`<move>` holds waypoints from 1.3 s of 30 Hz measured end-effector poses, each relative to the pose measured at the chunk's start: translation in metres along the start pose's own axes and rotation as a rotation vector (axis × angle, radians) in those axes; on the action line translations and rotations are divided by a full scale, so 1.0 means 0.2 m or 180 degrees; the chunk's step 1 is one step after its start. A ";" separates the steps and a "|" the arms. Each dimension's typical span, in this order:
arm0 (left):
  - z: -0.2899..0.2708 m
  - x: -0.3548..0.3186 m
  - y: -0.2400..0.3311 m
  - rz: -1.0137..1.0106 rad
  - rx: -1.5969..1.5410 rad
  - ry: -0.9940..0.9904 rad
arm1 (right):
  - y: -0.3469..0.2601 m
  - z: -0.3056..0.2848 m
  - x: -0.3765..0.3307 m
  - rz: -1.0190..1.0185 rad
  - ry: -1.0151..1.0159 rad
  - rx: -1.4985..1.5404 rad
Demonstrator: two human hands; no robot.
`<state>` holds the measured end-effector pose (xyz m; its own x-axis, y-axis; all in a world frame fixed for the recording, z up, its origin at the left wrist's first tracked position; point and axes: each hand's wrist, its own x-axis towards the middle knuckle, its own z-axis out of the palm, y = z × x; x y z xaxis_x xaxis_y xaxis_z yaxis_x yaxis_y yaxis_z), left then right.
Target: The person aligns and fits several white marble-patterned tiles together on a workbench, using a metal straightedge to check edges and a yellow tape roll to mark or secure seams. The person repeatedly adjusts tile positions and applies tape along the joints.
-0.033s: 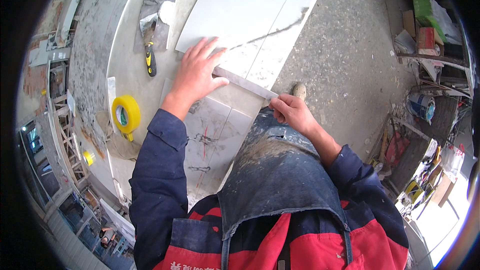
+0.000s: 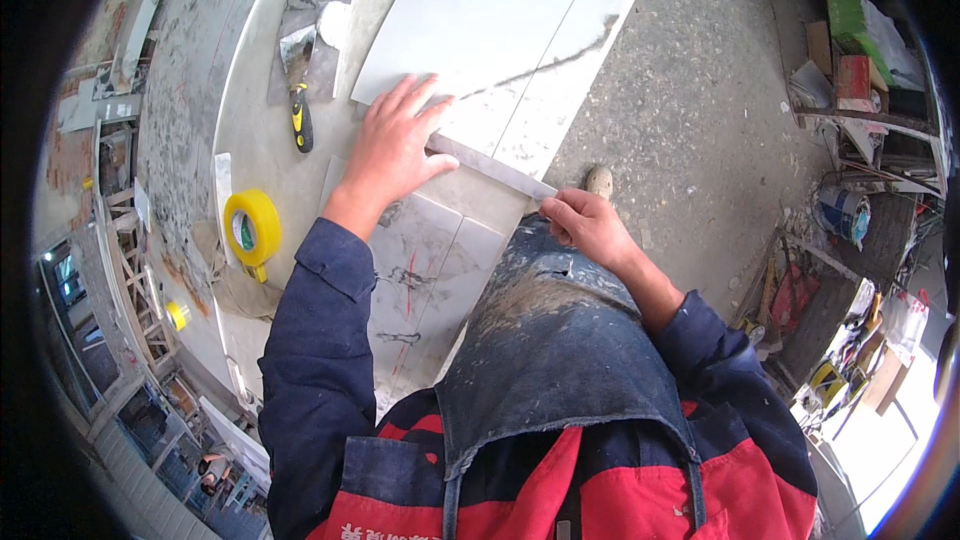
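A narrow, flat grey strip is laid across smooth pale tiles on the dusty counter. It is pressed down by the left hand, fingers spread open, while its near end is pinched in the right hand, whose grip is closed.

One head-worn fisheye camera looks steeply down from above the person's chest; close over the workbench; straight edges bow toward the dark rim; concrete floor lies right.
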<state>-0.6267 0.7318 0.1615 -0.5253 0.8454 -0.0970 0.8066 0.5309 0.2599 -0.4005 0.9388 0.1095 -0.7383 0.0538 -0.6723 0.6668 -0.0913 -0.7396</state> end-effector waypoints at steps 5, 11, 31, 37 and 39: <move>0.00 -0.01 0.01 -0.0080 0.0080 -0.0050 | -0.19 -0.05 -0.11 -0.0995 0.0875 -0.2000; -0.03 -0.01 0.03 -0.0106 0.0283 -0.0187 | -0.42 0.06 0.07 -0.2535 0.1123 -0.3652; 0.00 -0.01 0.03 -0.0023 0.0129 -0.0121 | -0.52 0.19 0.28 -0.2276 0.0540 -0.4647; -0.01 0.00 0.03 -0.0050 0.0166 -0.0130 | -0.49 0.17 0.26 -0.2388 0.0679 -0.4308; -0.01 -0.01 0.03 -0.0086 0.0196 -0.0112 | -0.50 0.13 0.18 -0.2456 0.0671 -0.3954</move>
<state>-0.6214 0.7331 0.1645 -0.5380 0.8317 -0.1371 0.8080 0.5551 0.1972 -0.4966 0.9245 0.1596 -0.9873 -0.1576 -0.0206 -0.1374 0.9115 -0.3876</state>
